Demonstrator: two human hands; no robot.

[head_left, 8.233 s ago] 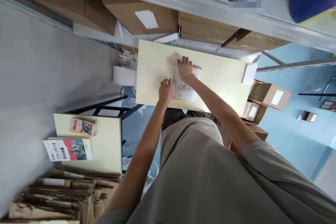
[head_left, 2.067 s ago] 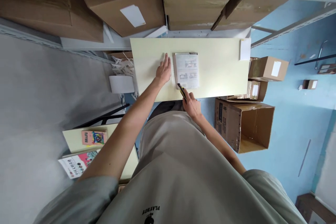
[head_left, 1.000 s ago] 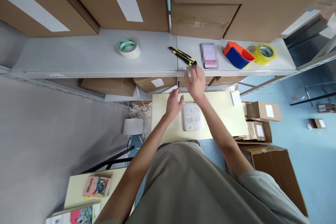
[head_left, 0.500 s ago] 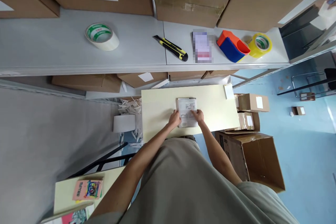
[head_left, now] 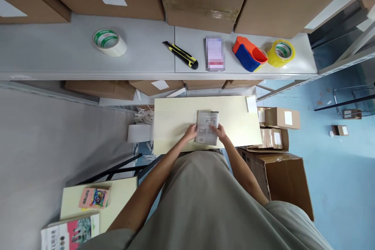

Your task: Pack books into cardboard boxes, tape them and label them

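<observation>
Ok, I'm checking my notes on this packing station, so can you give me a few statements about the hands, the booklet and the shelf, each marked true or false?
1. Both hands, left hand and right hand, grip the white printed booklet. True.
2. The booklet is over the pale yellow tabletop. True.
3. The right hand holds the black-and-yellow utility knife. False: it lies on the grey metal shelf.
4. The green-and-white tape roll sits on the tabletop. False: it is on the shelf.
5. The red-and-blue tape dispenser lies beside the yellow tape roll. True.
</observation>
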